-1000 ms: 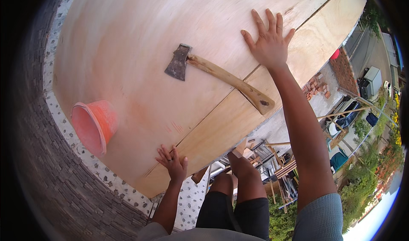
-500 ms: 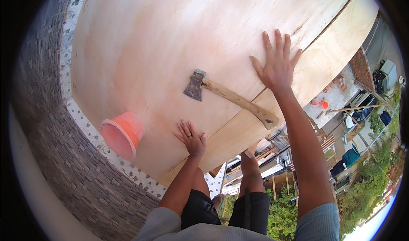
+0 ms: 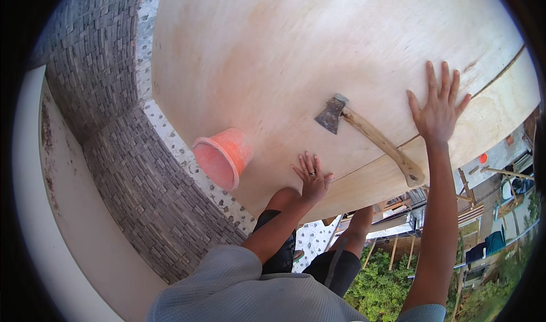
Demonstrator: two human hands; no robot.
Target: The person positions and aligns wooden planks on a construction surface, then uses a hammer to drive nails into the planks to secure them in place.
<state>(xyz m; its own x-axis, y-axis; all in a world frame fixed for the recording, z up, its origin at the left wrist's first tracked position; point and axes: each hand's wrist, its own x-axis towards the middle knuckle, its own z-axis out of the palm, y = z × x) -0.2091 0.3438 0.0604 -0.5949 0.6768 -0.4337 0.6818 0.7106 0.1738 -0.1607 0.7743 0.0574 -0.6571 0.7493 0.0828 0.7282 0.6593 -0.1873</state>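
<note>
Both hands lie flat on a large pale plywood sheet. My left hand rests near its close edge with the fingers spread, a ring on one finger. Farther out to the right, my right hand presses on the wood beside a long seam, fingers apart. Between and beyond the hands lies an axe with a worn dark head and a wooden handle, touched by neither. An orange-red bucket, dusted pale, leans on its side left of my left hand.
A speckled tiled ledge and a grey stone-clad wall border the sheet at left. Beyond its right edge is a drop to a lower yard with timber poles, green bushes and a small orange bucket. My legs are at the close edge.
The view has swung left, so everything sits farther right in it. My left knee has come up to the sheet's close edge. Both hands stay on the plywood; axe and bucket lie as before.
</note>
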